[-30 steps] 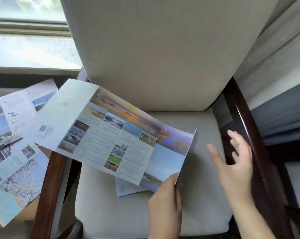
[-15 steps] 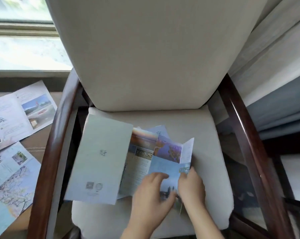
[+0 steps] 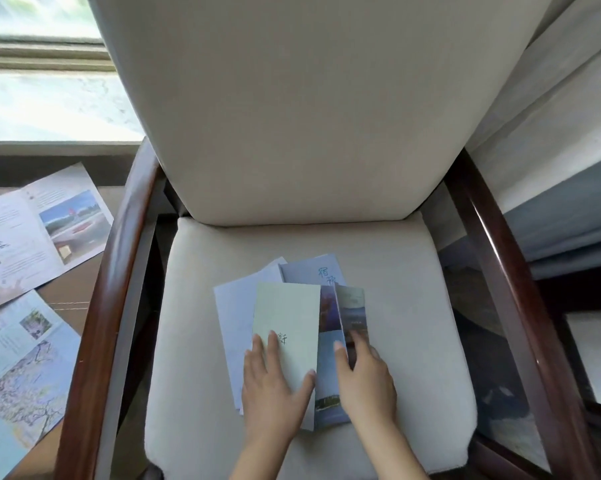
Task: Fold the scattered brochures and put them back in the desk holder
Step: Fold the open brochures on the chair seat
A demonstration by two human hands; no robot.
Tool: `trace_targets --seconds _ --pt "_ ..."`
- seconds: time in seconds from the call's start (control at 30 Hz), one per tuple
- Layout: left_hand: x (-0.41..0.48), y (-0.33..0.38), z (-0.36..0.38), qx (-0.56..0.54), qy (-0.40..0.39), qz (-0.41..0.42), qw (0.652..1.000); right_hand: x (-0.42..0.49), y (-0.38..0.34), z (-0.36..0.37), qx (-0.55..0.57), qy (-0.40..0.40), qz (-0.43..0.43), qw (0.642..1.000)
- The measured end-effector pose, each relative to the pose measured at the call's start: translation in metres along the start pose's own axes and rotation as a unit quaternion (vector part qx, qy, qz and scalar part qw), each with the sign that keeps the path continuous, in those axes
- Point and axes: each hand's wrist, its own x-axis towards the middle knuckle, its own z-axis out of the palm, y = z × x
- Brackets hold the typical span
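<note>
A brochure (image 3: 287,320) lies nearly folded on the cream seat cushion (image 3: 413,306) of a chair. Its pale green panel faces up. My left hand (image 3: 275,382) presses flat on that panel. My right hand (image 3: 365,379) holds the brochure's right flap (image 3: 352,310), which stands partly raised, between thumb and fingers. Under it lie two other folded brochures: a pale blue one (image 3: 235,306) on the left and one with blue characters (image 3: 316,271) behind. No desk holder is in view.
Two unfolded brochures lie on a brown surface to the left: one with a photo (image 3: 43,230) and one with a map (image 3: 22,375). Dark wooden armrests (image 3: 108,271) flank the seat. The tall cream backrest (image 3: 292,109) rises behind. Grey curtains (image 3: 565,168) hang at right.
The long open brochure has been lowered onto the seat and its left panel folded over the middle. My left hand now presses it flat; my right hand came in and took the right flap.
</note>
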Motion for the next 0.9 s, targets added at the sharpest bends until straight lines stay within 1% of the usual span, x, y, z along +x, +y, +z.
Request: trace_targets --seconds 0.1,0.13,0.17,0.23,0.3,0.33,0.37,0.43,0.5,0.57,0.6,0.67,0.7,0.73,0.77,0.83,0.9 --pt "-0.004 0.002 0.006 -0.05 0.006 0.007 0.999 -0.006 -0.008 0.013 0.03 -0.021 -0.041 0.998" --pt "-0.007 0.004 0.005 -0.078 0.003 0.015 0.997 -0.009 -0.011 0.015 0.071 -0.033 -0.049 0.996" --pt "-0.01 0.005 0.002 -0.106 -0.003 0.027 0.994 -0.013 -0.015 0.014 0.137 -0.046 -0.045 0.988" --pt "-0.017 0.01 -0.006 -0.152 -0.031 0.054 0.986 -0.026 -0.025 0.012 0.283 -0.071 -0.019 0.956" --pt "-0.027 0.017 -0.015 -0.212 -0.059 0.064 0.973 -0.038 -0.032 0.006 0.411 -0.103 0.023 0.906" --pt "-0.031 0.021 -0.02 -0.251 -0.07 0.059 0.964 -0.044 -0.034 0.001 0.453 -0.124 0.032 0.882" --pt "-0.034 0.025 -0.024 -0.292 -0.083 0.051 0.951 -0.048 -0.033 -0.005 0.478 -0.142 0.036 0.866" --pt "-0.039 0.032 -0.031 -0.352 -0.097 0.061 0.929 -0.057 -0.028 -0.017 0.468 -0.161 0.003 0.869" --pt "-0.04 0.042 -0.035 -0.392 -0.087 0.08 0.912 -0.062 -0.016 -0.026 0.407 -0.095 -0.041 0.907" --pt "-0.038 0.058 -0.037 -0.399 -0.101 0.095 0.907 -0.057 0.0 -0.035 0.364 -0.003 -0.067 0.929" --pt "-0.037 0.067 -0.036 -0.393 -0.122 0.1 0.906 -0.052 0.01 -0.04 0.373 0.023 -0.054 0.926" --pt "-0.033 0.083 -0.029 -0.377 -0.157 0.096 0.908 -0.035 0.031 -0.053 0.447 0.048 0.008 0.893" --pt "-0.03 0.09 -0.022 -0.364 -0.16 0.094 0.913 -0.026 0.041 -0.061 0.473 0.065 0.037 0.878" --pt "-0.026 0.096 -0.014 -0.343 -0.155 0.094 0.922 -0.016 0.053 -0.067 0.479 0.088 0.048 0.872" --pt "-0.022 0.102 -0.005 -0.312 -0.143 0.092 0.935 -0.006 0.064 -0.072 0.466 0.107 0.044 0.877" --pt "-0.012 0.112 0.015 -0.226 -0.112 0.089 0.964 0.013 0.077 -0.077 0.401 0.137 0.028 0.905" --pt "-0.001 0.119 0.037 -0.151 -0.102 0.084 0.98 0.036 0.087 -0.074 0.337 0.183 0.02 0.923"
